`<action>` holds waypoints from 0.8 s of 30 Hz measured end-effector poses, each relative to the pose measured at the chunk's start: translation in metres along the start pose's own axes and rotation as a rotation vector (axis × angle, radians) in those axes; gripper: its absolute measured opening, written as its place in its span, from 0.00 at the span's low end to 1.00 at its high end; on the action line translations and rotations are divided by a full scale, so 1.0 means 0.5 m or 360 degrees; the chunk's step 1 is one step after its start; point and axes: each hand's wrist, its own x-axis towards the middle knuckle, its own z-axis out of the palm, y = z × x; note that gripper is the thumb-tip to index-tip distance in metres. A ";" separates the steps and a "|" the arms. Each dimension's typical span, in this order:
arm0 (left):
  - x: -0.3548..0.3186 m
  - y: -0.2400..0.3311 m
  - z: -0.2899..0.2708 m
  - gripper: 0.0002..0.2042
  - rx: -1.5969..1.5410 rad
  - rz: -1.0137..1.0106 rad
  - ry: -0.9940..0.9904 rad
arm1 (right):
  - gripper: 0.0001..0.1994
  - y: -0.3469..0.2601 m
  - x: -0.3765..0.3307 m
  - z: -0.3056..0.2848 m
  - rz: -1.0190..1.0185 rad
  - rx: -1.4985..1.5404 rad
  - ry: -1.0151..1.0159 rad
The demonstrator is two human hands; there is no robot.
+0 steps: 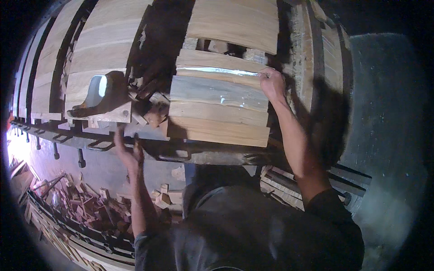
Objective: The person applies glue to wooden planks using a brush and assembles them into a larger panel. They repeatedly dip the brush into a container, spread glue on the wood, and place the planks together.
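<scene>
My right hand (272,85) is closed, with curled fingers at the right end of a wooden board (217,59). Whether the fingers pinch anything is hidden. A wet white streak (217,71), like glue, runs along that board up to the fingertips. Nearer to me lie a greyish board (217,92) with white spots and two pale boards, side by side. My left hand (130,151) holds nothing, fingers apart, beside the metal rail (203,157) at the bench's front edge. Beyond it, a dark cut-open container (101,95) with white inside stands on another wooden panel (101,43).
Wood offcuts (153,108) fill the gap between the panels. Bolts and metal handles (100,145) stick out along the front rail. Below left is a heap of wood scraps (90,203). Stacked boards (312,54) stand at the right, and more strips (289,187) lie below the rail.
</scene>
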 end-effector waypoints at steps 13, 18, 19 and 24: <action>-0.005 -0.116 0.081 0.25 0.0772 -0.0109 -0.0613 | 0.08 0.215 -0.003 -0.095 0.0104 0.0071 0.0208; 0.058 0.047 0.175 0.23 0.0065 -0.0052 -0.0802 | 0.09 0.204 -0.029 -0.148 0.0132 -0.0083 0.0266; 0.063 0.104 0.197 0.23 0.0142 0.0018 -0.0796 | 0.10 0.158 -0.050 -0.183 0.0160 -0.0233 0.0272; 0.170 0.047 0.386 0.32 -0.0351 0.0244 -0.0588 | 0.10 0.204 -0.037 -0.114 -0.0022 0.0167 0.0340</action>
